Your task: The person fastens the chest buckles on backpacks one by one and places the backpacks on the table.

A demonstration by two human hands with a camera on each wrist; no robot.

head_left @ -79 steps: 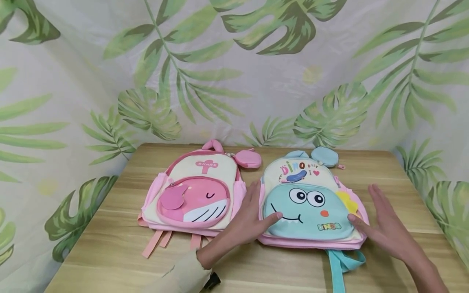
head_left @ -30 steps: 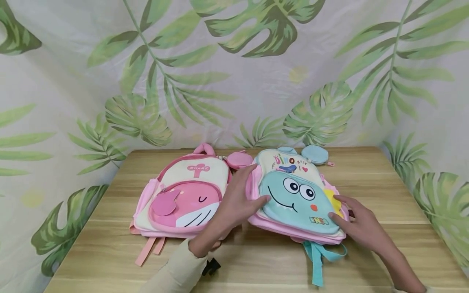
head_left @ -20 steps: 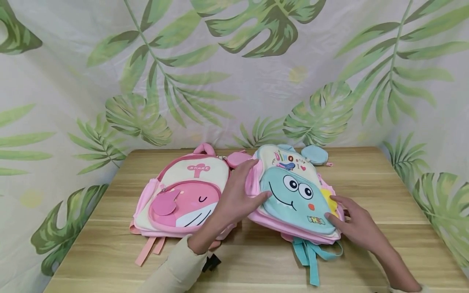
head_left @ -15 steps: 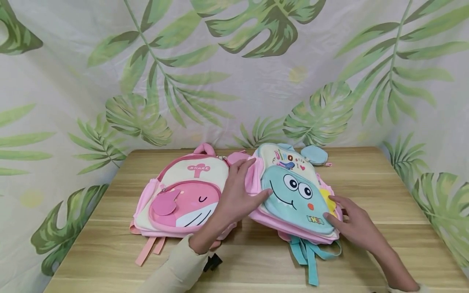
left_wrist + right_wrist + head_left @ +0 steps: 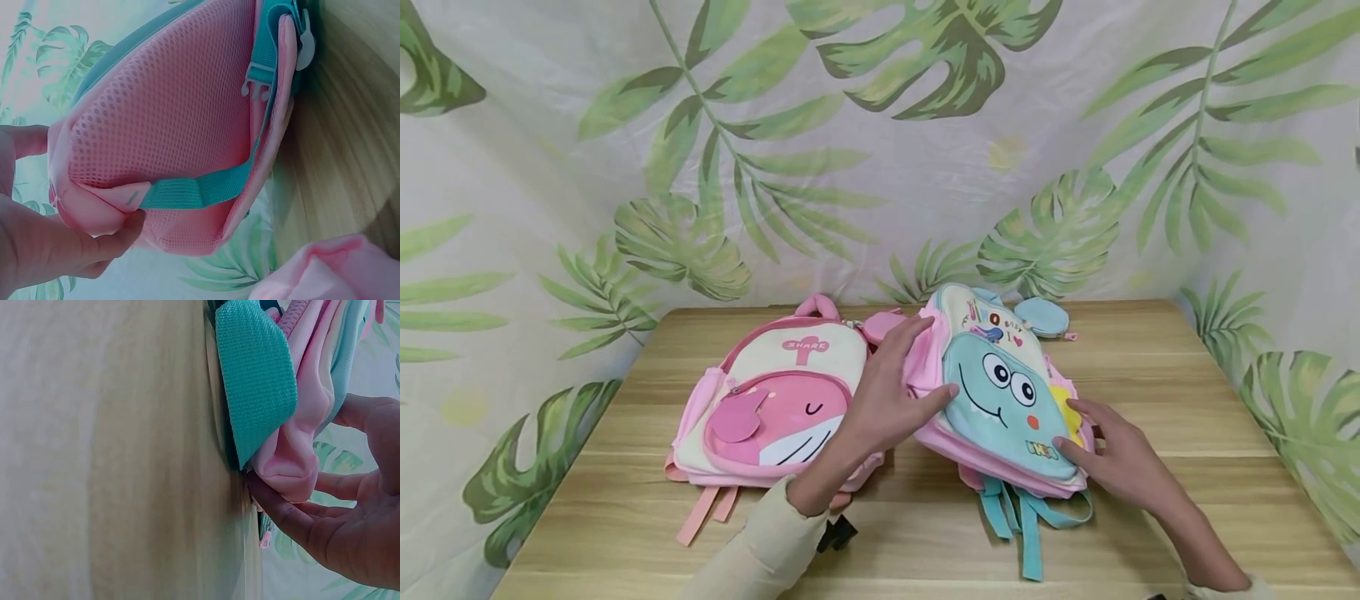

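Note:
My left hand (image 5: 891, 392) grips the left side of a dinosaur backpack (image 5: 1000, 400), thumb on its front and fingers behind. In the left wrist view, the backpack's pink mesh back (image 5: 169, 119) and teal strap (image 5: 187, 192) show, tipped up from the wooden surface. My right hand (image 5: 1120, 454) grips the lower right side near the yellow spikes, thumb on the front pocket. The right wrist view has its fingers (image 5: 287, 509) around the pink side, low by the tabletop. The backpack tilts, left side raised. A pink whale backpack (image 5: 786, 400) lies to the left, partly behind my left forearm.
The wooden table (image 5: 647, 533) meets a leaf-print cloth (image 5: 925, 192) at the back. A small pink pouch (image 5: 883, 325) and a light blue pouch (image 5: 1042, 317) hang from the backpacks. A black buckle (image 5: 837, 533) lies beside the left sleeve.
Both hands have come from beside the dinosaur backpack to gripping its sides. Its left side has risen, and the bag has turned and shifted left, its teal straps moving along. The whale backpack stays put.

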